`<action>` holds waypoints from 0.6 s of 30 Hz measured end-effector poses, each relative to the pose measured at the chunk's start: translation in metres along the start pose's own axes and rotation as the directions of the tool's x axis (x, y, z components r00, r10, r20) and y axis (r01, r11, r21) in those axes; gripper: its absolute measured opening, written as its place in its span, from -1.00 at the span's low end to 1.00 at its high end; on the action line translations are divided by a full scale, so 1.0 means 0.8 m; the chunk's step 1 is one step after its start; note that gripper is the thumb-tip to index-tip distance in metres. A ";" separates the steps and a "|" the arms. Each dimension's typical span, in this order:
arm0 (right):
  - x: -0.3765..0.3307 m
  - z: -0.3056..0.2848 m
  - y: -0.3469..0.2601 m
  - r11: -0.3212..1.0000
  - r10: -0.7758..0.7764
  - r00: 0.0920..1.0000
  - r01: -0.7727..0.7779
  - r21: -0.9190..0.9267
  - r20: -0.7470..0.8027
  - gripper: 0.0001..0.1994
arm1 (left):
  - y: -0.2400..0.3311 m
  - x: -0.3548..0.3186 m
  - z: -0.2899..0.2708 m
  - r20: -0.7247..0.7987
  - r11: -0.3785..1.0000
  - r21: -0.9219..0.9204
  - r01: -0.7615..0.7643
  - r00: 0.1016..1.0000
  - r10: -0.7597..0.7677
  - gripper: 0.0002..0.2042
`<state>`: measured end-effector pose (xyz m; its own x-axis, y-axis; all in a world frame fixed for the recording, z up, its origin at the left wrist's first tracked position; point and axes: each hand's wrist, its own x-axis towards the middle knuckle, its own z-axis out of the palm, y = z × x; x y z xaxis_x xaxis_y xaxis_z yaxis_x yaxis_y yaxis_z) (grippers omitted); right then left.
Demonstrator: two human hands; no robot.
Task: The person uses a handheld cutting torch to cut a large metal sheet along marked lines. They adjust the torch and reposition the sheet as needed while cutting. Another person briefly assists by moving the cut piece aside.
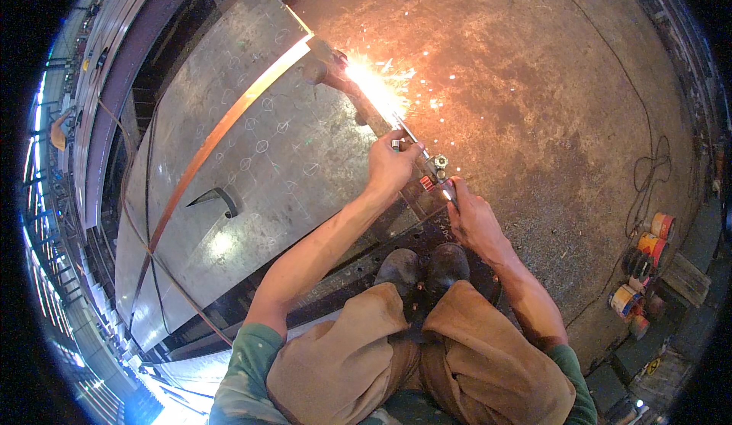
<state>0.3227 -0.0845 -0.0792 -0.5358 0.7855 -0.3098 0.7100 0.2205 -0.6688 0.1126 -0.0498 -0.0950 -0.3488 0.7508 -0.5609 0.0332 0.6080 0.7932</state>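
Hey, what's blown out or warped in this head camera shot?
Head view: the flame at the cutting torch tip is blown out white, tinting the floor orange; the steel plate edges bow from fisheye; both hands, left hand and right hand, stay sharp.

Floor (549,105): bare, rust-brown, stained and gritty. A large grey steel plate (252,173), marked with chalk circles and lines, lies flat at left on dark beams (358,261); a long strip (221,131) stands on edge across it, and a small dark bracket (221,198) sits on it. Thin cables (648,170) trail over the floor at right. Several paint cans (640,265) stand clustered near the right edge.
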 end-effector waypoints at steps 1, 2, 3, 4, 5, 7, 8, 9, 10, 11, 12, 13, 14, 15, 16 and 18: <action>0.001 0.000 -0.002 1.000 0.015 1.000 -0.015 -0.006 0.014 -0.53 | -0.004 0.001 0.000 -0.024 0.998 -0.010 -0.070 0.997 0.069 -0.64; 0.002 0.000 -0.004 1.000 0.029 0.999 -0.029 -0.012 0.029 -0.53 | -0.009 0.002 0.000 -0.049 0.990 -0.018 -0.139 0.989 0.138 -0.64; 0.003 0.001 -0.006 1.000 0.021 0.999 -0.021 -0.005 0.026 -0.54 | -0.013 0.002 -0.003 -0.051 0.989 -0.019 -0.150 0.988 0.149 -0.64; 0.002 0.001 -0.003 1.000 0.023 1.000 -0.023 -0.001 0.021 -0.54 | -0.007 -0.001 -0.002 -0.044 0.987 -0.022 -0.159 0.987 0.157 -0.63; 0.001 0.002 0.000 1.000 0.024 1.000 -0.024 0.003 0.016 -0.55 | -0.001 -0.004 -0.003 -0.015 0.994 -0.018 -0.108 0.994 0.108 -0.63; 0.000 0.002 0.005 0.999 0.013 1.000 -0.013 0.042 0.009 -0.56 | 0.010 -0.011 -0.003 0.018 0.998 -0.054 -0.031 0.999 0.032 -0.64; -0.001 0.002 0.006 0.998 0.006 1.000 -0.006 0.063 0.005 -0.56 | 0.013 -0.014 -0.002 0.024 0.995 -0.096 -0.004 1.000 0.007 -0.65; -0.003 0.005 0.009 0.999 -0.001 1.000 0.002 0.046 -0.012 -0.56 | 0.015 -0.014 -0.003 0.049 0.995 -0.098 -0.007 0.999 0.012 -0.64; -0.002 0.004 0.006 0.998 -0.018 1.000 0.019 0.052 -0.010 -0.56 | 0.008 -0.010 -0.003 0.021 0.994 -0.097 -0.052 0.998 0.054 -0.63; -0.001 0.002 0.003 0.998 -0.035 0.999 0.036 0.058 -0.009 -0.56 | 0.002 -0.006 -0.002 -0.006 0.991 -0.094 -0.097 0.995 0.096 -0.62; 0.001 0.001 0.000 0.997 -0.052 0.999 0.053 0.064 -0.008 -0.56 | -0.006 -0.004 -0.003 -0.015 0.990 -0.115 -0.086 0.996 0.084 -0.62; -0.001 0.001 0.002 0.998 -0.033 0.999 0.033 0.050 -0.003 -0.56 | -0.001 -0.006 0.000 -0.011 0.988 -0.138 -0.073 0.997 0.072 -0.61; -0.002 0.003 0.005 0.999 -0.013 1.000 0.013 0.037 0.001 -0.57 | 0.003 -0.009 0.002 0.015 0.983 -0.185 -0.003 1.000 0.006 -0.59; -0.003 0.003 0.007 1.000 0.006 1.000 -0.006 0.023 0.005 -0.57 | 0.007 -0.011 0.004 0.034 0.980 -0.198 0.027 0.999 -0.021 -0.59; -0.004 0.002 0.005 0.999 -0.001 1.000 0.001 0.034 -0.001 -0.57 | 0.010 -0.013 0.003 0.047 0.976 -0.209 0.057 0.998 -0.048 -0.58; -0.005 -0.003 0.001 0.998 -0.012 1.000 0.013 0.055 -0.014 -0.57 | 0.012 -0.015 0.000 0.058 0.985 -0.170 0.036 0.998 -0.027 -0.57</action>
<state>0.3261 -0.0861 -0.0772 -0.5381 0.7906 -0.2922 0.6770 0.1988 -0.7087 0.1174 -0.0530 -0.0811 -0.2948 0.7479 -0.5947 -0.1396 0.5820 0.8011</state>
